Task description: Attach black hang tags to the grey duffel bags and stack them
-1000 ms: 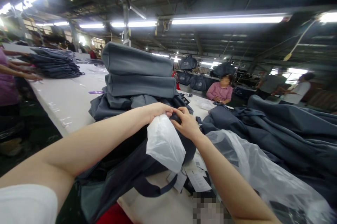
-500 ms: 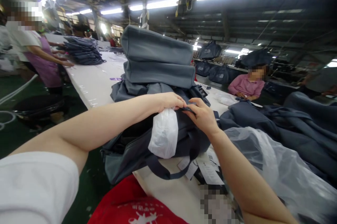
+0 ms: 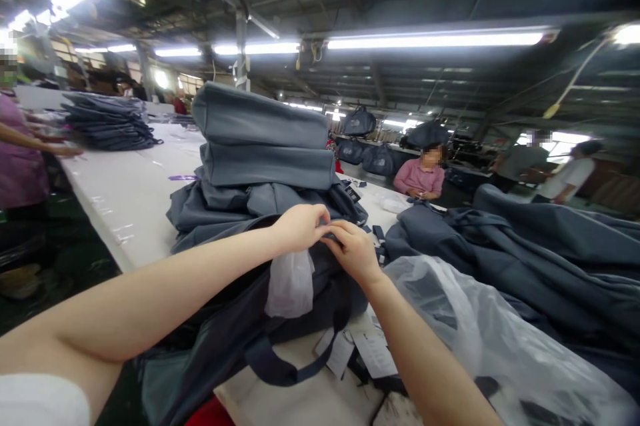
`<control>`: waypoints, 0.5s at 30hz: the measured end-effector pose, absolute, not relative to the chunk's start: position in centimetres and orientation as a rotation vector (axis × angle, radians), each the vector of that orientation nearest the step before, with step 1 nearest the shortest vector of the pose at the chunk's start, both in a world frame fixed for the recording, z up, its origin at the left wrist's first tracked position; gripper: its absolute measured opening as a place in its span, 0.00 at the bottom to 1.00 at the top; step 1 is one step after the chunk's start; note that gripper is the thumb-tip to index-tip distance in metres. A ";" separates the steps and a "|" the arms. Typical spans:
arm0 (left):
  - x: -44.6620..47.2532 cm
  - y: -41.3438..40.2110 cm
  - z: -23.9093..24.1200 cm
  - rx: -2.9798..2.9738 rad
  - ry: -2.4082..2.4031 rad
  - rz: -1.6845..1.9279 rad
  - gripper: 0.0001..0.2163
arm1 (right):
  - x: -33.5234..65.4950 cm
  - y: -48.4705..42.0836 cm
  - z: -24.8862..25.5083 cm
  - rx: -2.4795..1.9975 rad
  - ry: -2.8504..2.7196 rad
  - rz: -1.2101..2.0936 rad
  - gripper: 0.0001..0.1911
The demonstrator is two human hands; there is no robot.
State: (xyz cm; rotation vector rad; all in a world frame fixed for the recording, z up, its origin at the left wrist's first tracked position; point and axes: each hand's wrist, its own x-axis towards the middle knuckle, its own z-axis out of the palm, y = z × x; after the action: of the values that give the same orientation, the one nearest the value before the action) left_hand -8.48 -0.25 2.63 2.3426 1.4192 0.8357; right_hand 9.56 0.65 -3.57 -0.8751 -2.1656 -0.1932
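A dark blue duffel bag [image 3: 220, 323] lies before me at the table's near edge, one carry strap [image 3: 273, 366] looping down its front. Over its upper edge my left hand [image 3: 300, 226] and my right hand [image 3: 353, 246] meet fingertip to fingertip, both closed. A crumpled white plastic bag [image 3: 291, 286] hangs from under my left hand's curled fingers. My right thumb and fingers pinch dark fabric of the duffel bag; the exact spot is hidden by the fingers. Paper tags [image 3: 373, 353] lie beside the strap.
Stacked blue-grey bags [image 3: 267, 146] rise just behind my hands on the white table [image 3: 120, 193]. Clear plastic sheeting [image 3: 475, 319] and dark bags [image 3: 465, 239] cover the right side. Folded bags [image 3: 110, 123] sit far left near a person in purple [image 3: 20, 153]. A person in pink [image 3: 420, 179] sits opposite.
The view has swung right and tipped up slightly, so everything sits further left and lower. My hands have come closer together, fingertips touching; the plastic bag still hangs below them.
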 end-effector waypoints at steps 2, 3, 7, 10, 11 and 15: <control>-8.7 -0.9 3.2 2.394 1.401 0.785 0.07 | 9.6 0.4 -3.4 -0.869 -2.145 -0.185 0.12; -8.9 -1.1 3.5 2.401 1.402 0.752 0.06 | 9.6 0.3 -3.4 -0.863 -2.144 -0.179 0.12; -10.1 -1.3 3.9 2.399 1.454 0.685 0.04 | 10.0 0.4 -3.3 -0.867 -2.128 -0.115 0.12; -12.5 -2.0 4.1 2.410 1.571 0.672 0.07 | 11.4 1.3 -3.1 -0.927 -2.007 -0.029 0.13; -13.7 -2.5 4.2 2.405 1.626 0.670 0.09 | 11.9 1.7 -3.0 -0.950 -1.959 -0.004 0.14; -19.3 -5.4 4.4 2.244 1.774 0.608 0.18 | 13.2 3.0 -2.9 -0.986 -1.876 0.051 0.15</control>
State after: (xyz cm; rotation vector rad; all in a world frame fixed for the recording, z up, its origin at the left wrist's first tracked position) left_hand -19.26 -5.38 4.37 2.2445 1.7739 0.6082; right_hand 13.19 2.96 -2.86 -0.9863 -1.8758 0.0514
